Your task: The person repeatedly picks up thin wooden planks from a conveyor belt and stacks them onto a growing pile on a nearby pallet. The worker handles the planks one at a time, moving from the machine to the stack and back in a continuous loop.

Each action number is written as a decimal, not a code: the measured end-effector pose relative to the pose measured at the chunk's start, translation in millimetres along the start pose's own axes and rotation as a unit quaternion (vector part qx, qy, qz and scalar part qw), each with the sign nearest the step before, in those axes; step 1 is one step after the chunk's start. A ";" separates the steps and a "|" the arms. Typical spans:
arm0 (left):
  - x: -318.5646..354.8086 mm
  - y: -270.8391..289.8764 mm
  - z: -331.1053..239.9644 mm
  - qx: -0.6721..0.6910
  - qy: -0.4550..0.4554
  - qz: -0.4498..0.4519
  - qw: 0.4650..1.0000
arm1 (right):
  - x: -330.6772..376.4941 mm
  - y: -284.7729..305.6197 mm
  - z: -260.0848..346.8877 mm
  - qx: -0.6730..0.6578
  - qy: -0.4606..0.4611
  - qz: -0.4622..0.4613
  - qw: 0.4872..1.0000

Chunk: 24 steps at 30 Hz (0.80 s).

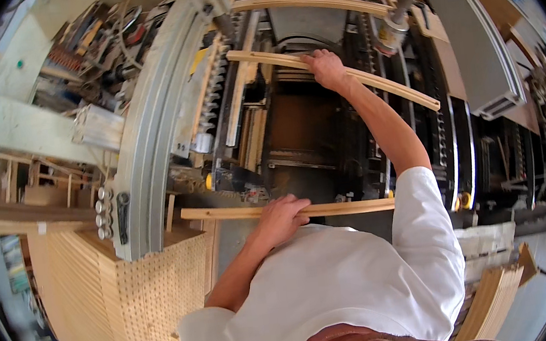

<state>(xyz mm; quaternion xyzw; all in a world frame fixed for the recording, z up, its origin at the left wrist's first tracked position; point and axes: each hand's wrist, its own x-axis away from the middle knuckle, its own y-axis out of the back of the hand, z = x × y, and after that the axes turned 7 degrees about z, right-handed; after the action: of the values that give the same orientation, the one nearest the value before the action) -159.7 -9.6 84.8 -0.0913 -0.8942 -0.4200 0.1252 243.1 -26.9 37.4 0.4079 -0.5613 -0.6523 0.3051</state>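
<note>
Hands point(327, 70) point(280, 219), two, on two strips point(388, 84) point(351, 207)

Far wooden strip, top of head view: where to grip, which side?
Probably mid-length, from above, pinched across its narrow width: the far wooden strip is long and slender, its middle looks open overhead, while its right end lies close to a metal cylinder.

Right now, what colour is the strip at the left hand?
The strip is pale tan; head view.

Right hand point(327, 70) grips the middle wooden strip point(384, 84) over the railed machine point(378, 152); left hand point(281, 219) clasps the near wooden strip point(351, 207) at its front; stacked strips point(159, 298) stand front-left of it.
</note>
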 end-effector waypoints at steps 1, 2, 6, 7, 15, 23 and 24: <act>13.7 -1.9 -0.3 0.013 0.023 -0.015 1.000 | -13.2 -7.9 0.7 0.016 0.005 -0.003 1.000; 26.1 -3.8 0.2 0.025 0.045 -0.029 0.998 | -24.1 -14.3 -2.0 0.014 0.005 -0.031 0.999; 72.7 -17.8 3.8 0.067 0.127 -0.114 0.983 | -51.8 -26.6 -21.4 0.035 -0.051 -0.058 0.996; 83.3 -20.0 2.9 0.075 0.141 -0.134 0.978 | -56.6 -26.9 -26.6 0.031 -0.072 -0.064 0.995; 125.2 -46.7 2.0 0.138 0.275 -0.252 0.918 | -74.0 -38.3 -23.8 0.030 -0.035 -0.093 0.995; 146.3 -58.6 6.6 0.154 0.300 -0.301 0.892 | -72.2 -33.8 -20.4 0.016 -0.026 -0.093 0.995; 151.4 -56.5 0.2 0.163 0.300 -0.310 0.887 | -72.3 -31.9 -19.6 0.019 -0.024 -0.091 0.995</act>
<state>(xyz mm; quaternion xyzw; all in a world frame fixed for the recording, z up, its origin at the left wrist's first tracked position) -319.0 -36.3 89.1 0.3431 -0.8524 -0.2933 0.2641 297.0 31.4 19.1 0.4472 -0.5416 -0.6761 0.2229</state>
